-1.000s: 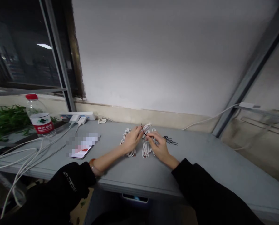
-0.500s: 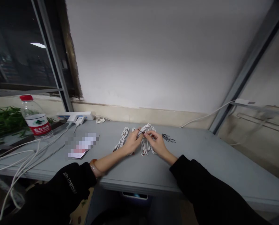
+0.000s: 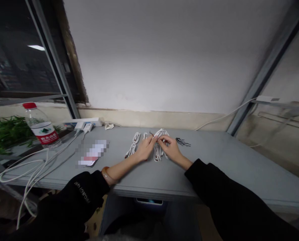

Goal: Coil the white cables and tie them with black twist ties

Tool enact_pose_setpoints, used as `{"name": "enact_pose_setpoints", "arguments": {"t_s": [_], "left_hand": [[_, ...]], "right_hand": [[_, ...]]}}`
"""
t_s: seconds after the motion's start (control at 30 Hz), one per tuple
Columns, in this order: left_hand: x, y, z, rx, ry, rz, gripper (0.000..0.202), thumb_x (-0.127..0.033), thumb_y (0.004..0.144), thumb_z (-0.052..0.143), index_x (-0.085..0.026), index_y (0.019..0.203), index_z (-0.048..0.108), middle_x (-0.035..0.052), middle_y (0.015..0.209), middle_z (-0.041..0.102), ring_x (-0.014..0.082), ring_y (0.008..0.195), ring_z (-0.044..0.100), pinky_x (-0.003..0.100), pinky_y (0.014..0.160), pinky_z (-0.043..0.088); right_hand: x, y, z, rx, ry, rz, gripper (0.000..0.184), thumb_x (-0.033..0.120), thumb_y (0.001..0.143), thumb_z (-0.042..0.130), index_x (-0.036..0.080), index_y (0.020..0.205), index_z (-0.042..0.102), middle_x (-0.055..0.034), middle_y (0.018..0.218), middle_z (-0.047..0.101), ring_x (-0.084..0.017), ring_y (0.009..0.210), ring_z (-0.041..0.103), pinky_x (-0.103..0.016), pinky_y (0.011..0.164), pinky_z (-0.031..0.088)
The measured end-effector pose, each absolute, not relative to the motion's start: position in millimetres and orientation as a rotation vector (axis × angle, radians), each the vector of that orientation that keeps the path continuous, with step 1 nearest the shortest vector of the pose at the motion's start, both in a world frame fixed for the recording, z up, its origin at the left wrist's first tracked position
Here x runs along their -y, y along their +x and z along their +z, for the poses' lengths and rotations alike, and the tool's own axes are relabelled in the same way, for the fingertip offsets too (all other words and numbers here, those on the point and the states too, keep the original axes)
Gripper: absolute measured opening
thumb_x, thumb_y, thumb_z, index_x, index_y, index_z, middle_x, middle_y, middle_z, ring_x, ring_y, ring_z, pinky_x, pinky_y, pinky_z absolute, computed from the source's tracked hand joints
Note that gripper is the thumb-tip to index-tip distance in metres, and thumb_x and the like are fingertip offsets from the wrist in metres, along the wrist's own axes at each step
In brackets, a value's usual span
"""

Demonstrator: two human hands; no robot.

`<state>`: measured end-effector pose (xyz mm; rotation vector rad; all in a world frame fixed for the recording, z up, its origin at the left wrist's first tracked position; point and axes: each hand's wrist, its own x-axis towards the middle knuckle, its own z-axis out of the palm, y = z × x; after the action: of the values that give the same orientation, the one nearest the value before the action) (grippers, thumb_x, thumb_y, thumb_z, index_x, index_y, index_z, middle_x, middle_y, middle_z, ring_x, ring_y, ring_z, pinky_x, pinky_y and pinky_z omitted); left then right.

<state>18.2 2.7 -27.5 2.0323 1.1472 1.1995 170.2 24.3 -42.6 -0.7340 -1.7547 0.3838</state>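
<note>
My left hand [image 3: 146, 148] is closed around a folded white cable [image 3: 161, 131] held just above the table. A thin black twist tie [image 3: 151, 134] crosses that cable, one kinked end sticking up over the left fingers. My right hand [image 3: 174, 149] meets the left from the other side, thumb and forefinger pinched on the tie, whose gripped part is mostly hidden. Coiled white cables [image 3: 132, 149] lie left of my left hand, and another coiled bundle [image 3: 158, 155] rests below the fingers. Several loose black twist ties [image 3: 183, 142] are spread beyond my right hand.
A phone [image 3: 94, 154] lies on the grey table [image 3: 214, 167] at left. Behind it are a water bottle [image 3: 42, 130], green leaves [image 3: 6, 130] and a power strip [image 3: 95, 122] with chargers. White cords [image 3: 36, 167] trail over the left edge. A wall [image 3: 164, 67] closes the back.
The black tie, stretched between both hands before, now shows mainly as a bent end above my left fingers. My hands are closer together on the cable. The view has shifted slightly.
</note>
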Motion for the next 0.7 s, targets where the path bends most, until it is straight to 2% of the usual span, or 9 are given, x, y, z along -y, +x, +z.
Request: {"name": "enact_pose_setpoints", "arguments": {"t_s": [0.13,0.27,0.43,0.57,0.7], "left_hand": [[-5.9,20.2,-27.6,-1.053,1.937,1.219,0.038,-0.045,0.096,0.035,-0.021,0.069,0.048,0.001,0.064,0.054,0.0156,0.063,0.052,0.027,0.065,0.042],[-9.8,22.0,-27.4,-0.969,1.692,1.131,0.046,-0.056,0.093,0.04,-0.02,0.064,0.046,-0.0037,0.049,0.045,0.0102,0.041,0.043,0.024,0.046,0.032],[-13.6,25.2,-25.2,-0.877,1.413,1.217,0.044,-0.058,0.083,0.059,-0.019,0.067,0.045,-0.0097,0.046,0.034,0.0052,0.037,0.03,0.019,0.039,0.024],[-14.2,25.3,-22.3,-0.844,1.258,1.164,0.046,-0.056,0.084,0.06,-0.017,0.065,0.045,-0.0103,0.047,0.029,0.003,0.038,0.023,0.016,0.037,0.018],[-14.9,20.4,-20.2,-0.789,1.212,1.096,0.049,-0.057,0.085,0.058,-0.015,0.063,0.047,-0.0091,0.048,0.03,0.001,0.037,0.019,0.015,0.037,0.013]], "right_hand": [[-24.8,171.0,-42.7,1.797,-0.731,0.429,0.025,0.04,0.087,0.057,0.022,0.069,0.06,-0.0013,0.066,0.063,-0.016,0.06,0.055,-0.03,0.058,0.044],[-28.6,171.4,-45.9,1.853,-0.754,0.477,0.021,0.04,0.088,0.056,0.022,0.083,0.064,-0.002,0.074,0.068,-0.015,0.059,0.055,-0.029,0.055,0.043],[-33.3,171.4,-50.0,1.779,-0.761,0.56,0.024,0.045,0.084,0.06,0.021,0.088,0.061,-0.0022,0.074,0.068,-0.017,0.066,0.062,-0.029,0.057,0.044],[-34.9,172.0,-49.3,1.698,-0.776,0.713,0.031,0.049,0.08,0.066,0.022,0.088,0.054,-0.0012,0.074,0.07,-0.017,0.068,0.065,-0.031,0.063,0.048],[-36.1,171.7,-47.3,1.625,-0.728,0.914,0.04,0.046,0.074,0.074,0.024,0.099,0.052,0.0011,0.073,0.071,-0.017,0.067,0.067,-0.033,0.066,0.053]]}}
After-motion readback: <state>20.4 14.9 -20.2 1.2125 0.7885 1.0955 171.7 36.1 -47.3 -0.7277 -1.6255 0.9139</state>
